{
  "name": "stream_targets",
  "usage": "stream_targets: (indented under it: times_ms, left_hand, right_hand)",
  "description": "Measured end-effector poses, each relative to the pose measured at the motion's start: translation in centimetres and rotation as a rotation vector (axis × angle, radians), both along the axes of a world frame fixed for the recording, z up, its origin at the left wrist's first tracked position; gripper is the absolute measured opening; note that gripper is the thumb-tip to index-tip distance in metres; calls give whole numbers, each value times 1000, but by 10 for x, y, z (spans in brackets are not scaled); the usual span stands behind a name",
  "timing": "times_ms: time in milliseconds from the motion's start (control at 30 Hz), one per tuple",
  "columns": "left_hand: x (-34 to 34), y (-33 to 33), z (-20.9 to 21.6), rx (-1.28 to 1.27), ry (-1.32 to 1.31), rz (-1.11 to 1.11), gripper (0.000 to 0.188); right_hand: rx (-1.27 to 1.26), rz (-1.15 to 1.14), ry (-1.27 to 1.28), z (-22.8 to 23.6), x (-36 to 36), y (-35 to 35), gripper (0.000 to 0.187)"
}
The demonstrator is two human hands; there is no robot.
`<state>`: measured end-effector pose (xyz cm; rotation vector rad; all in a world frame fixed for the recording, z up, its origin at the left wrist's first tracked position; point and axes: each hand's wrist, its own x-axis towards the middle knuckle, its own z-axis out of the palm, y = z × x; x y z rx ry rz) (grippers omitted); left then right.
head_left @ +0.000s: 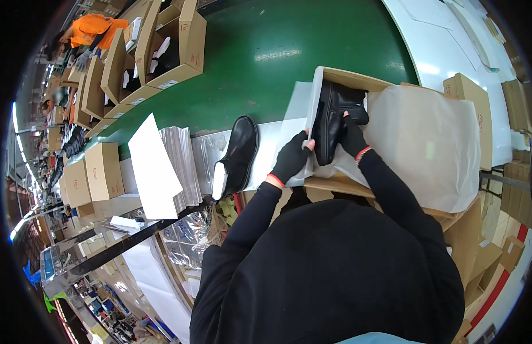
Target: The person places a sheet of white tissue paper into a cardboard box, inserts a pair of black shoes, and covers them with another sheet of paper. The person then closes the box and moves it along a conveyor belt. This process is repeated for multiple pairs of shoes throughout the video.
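Observation:
A black ankle boot lies on its side inside an open cardboard shoebox, at the box's left end. My right hand, in a black fingerless glove, is closed on the boot with the thumb on its upper. My left hand, gloved alike, grips the box's left wall, where thin white tissue paper hangs over the edge. More tissue paper spreads out over the right side of the box. The other boot stands to the left on the bench, with white stuffing in its opening.
A stack of white paper sheets lies further left. Open shoeboxes with boots line the far left of the green conveyor belt. Closed boxes stand at the left. A person in orange works at the far left.

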<state>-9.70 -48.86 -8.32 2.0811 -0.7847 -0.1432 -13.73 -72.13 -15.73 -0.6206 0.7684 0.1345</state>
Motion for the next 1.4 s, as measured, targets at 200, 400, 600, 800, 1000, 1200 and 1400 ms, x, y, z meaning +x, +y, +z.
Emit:
stream_targets:
  times_ms: [200,400,600,800,1000,1200,1400]
  left_hand:
    - [7,47,-64,463,-383,325,57]
    - [53,45,-50,322,-108,253,21]
    - [128,15,148,-396,214,46,21]
    - [156,65,86,-757,893,-191,45]
    - [74,20,51,-387,401,68,48]
    - [-14,-44,33,296,-547,-346,59]
    - [-67,-60,13,248,-416,-336,58]
  right_hand:
    - [-1139,1324,-284,130,-105,-1,70]
    - [-1155,1203,-345,136,-135,2,38]
    - [-1406,1084,-417,220,-95,-10,36]
    - [-1354,1064,-398,246,-80,-11,34]
    - [-1366,1070,-433,213,-101,-8,34]
    - [-1156,1151,-496,255,-103,25,29]
    - [-1307,699,-1142,277,-41,73,45]
